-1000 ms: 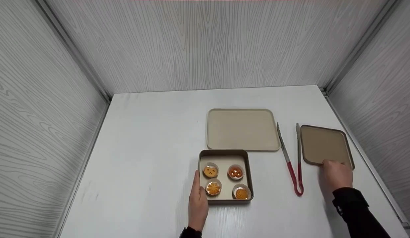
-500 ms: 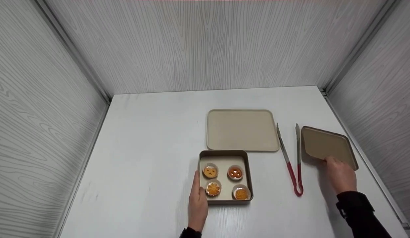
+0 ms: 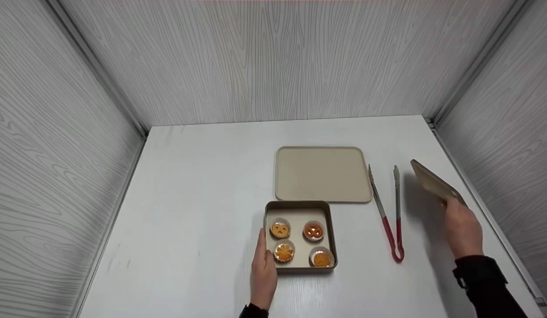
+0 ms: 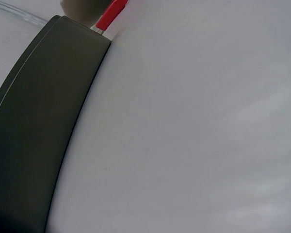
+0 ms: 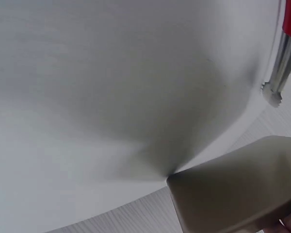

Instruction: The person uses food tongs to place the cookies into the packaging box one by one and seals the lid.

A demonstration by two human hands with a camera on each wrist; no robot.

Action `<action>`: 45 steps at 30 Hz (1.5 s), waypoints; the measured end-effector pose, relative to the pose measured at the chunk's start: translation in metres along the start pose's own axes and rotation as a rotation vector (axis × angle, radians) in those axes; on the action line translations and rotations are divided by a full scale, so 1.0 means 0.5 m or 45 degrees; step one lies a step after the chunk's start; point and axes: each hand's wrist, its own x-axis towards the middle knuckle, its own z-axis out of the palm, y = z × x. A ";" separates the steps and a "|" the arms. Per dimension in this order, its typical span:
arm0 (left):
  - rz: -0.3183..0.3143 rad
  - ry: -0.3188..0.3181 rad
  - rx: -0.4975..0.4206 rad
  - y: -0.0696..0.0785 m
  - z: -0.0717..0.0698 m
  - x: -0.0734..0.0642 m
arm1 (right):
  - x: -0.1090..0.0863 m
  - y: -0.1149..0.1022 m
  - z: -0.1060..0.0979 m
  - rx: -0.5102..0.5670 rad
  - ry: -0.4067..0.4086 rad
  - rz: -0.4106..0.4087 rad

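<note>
A square brown baking pan (image 3: pixel 301 270) with several small tarts in paper cups, one being a face-patterned tart (image 3: pixel 280 229), stands near the table's front. Along the pan's left wall lies my left hand (image 3: pixel 263 276), index finger straight against the side. That wall (image 4: pixel 43 126) fills the left of the left wrist view. At the right, my right hand (image 3: pixel 463 227) grips the near edge of a small brown tray (image 3: pixel 433 183), tilted steeply with its far side raised off the table. Its corner (image 5: pixel 228 194) shows in the right wrist view, fingertips at the lower edge.
Red-handled tongs (image 3: pixel 397 238) lie spread between the pan and the right hand, their tips toward the back. Behind the pan is a flat beige tray (image 3: pixel 324 174). Grey wood-grain walls, including the right wall (image 3: pixel 507 154), enclose the white table (image 3: pixel 189 212).
My right hand has lifted the small brown tray from lying flat to a steep tilt, shifting slightly right. The left hand and the pan stay put.
</note>
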 end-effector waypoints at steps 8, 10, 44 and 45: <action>-0.008 -0.005 0.003 0.000 0.000 0.000 | 0.034 -0.039 -0.028 0.037 0.144 0.018; -0.010 -0.005 0.009 0.001 0.000 -0.001 | 0.044 -0.053 -0.037 0.052 0.166 0.029; -0.002 -0.022 0.000 0.010 -0.017 0.009 | 0.107 -0.258 -0.103 0.635 0.289 0.170; -0.008 -0.027 -0.002 0.011 -0.019 0.009 | 0.107 -0.263 -0.104 0.647 0.283 0.173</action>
